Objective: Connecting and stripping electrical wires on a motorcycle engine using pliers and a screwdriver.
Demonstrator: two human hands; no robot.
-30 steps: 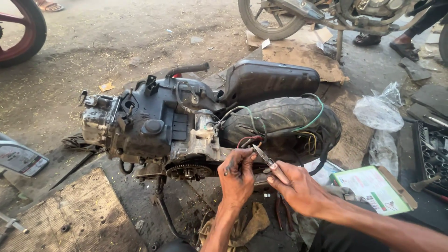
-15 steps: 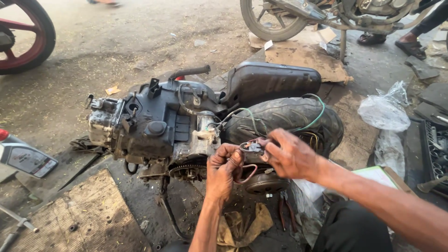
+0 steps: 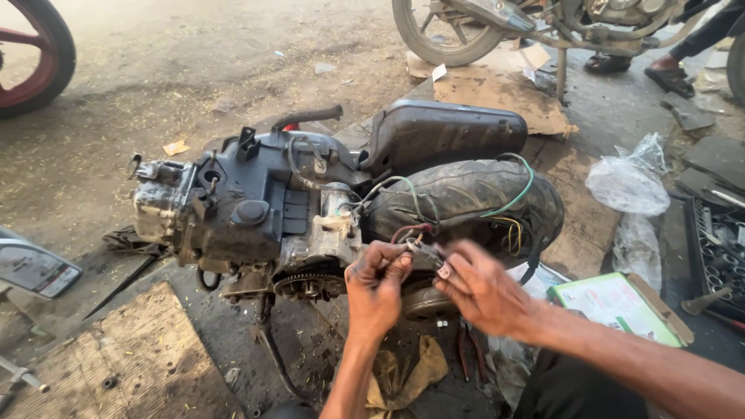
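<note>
- My left hand (image 3: 378, 285): pinching wires (image 3: 414, 233), in front of the tyre (image 3: 458, 198).
- My right hand (image 3: 483, 289): fingers closed on the same wires, blurred.
- Engine (image 3: 233, 209): lying on the floor, beside the tyre.
- Rag (image 3: 403, 376): below my hands.

Two hands (image 3: 378, 291) (image 3: 483, 289), one engine (image 3: 240, 213), two clear bags (image 3: 627, 185) (image 3: 636, 247).

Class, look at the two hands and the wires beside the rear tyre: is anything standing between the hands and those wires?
Nothing visible does. The left hand and right hand already meet at the wires beside the tyre, fingers pinching them.
</note>
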